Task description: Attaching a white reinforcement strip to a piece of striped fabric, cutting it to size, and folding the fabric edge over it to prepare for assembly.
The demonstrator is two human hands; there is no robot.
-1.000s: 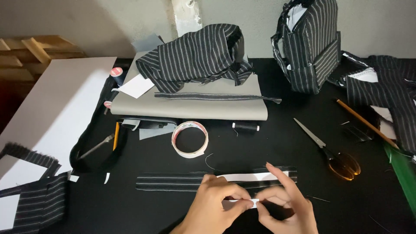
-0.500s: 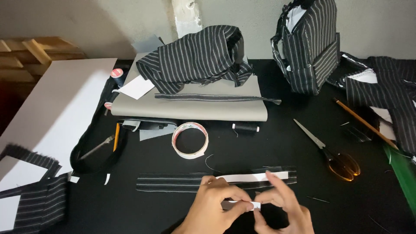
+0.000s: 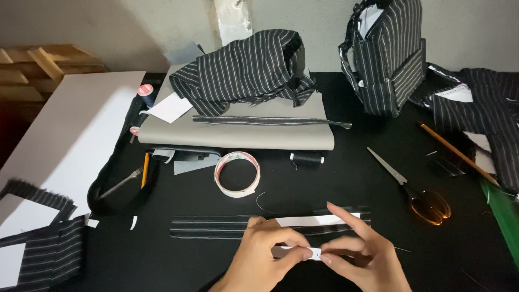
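Pinching a small white strip (image 3: 296, 252) between them, both hands work low at the near edge of the black bench (image 3: 346, 184). The left hand (image 3: 259, 259) has its grip closed on the strip's left part, thumb and forefinger pressed together; the right hand (image 3: 359, 259) has its grip closed on the right end, forefinger and thumb nipping it while the other fingers fan out above. The strip's long axis runs left to right, level with the bench edge, and it sits squarely between the two hands, so neither is nearer; each has an end.

Just beyond the fingertips, farther from the person, lies a long striped fabric band (image 3: 216, 227), also laid left to right, parallel to the held strip. A white paper strip (image 3: 316, 220) rests along the right half of that band. The held strip is just beside the band, on the near side; whether they touch I cannot tell, since the hands cover the gap.

Farther back sit a roll of tape (image 3: 237, 174) and a black thread spool (image 3: 306, 158). Scissors (image 3: 413, 186) with amber handles lie to the right, well apart from the hands. A folded grey cloth (image 3: 238, 132) carries a heap of striped fabric (image 3: 243, 73).
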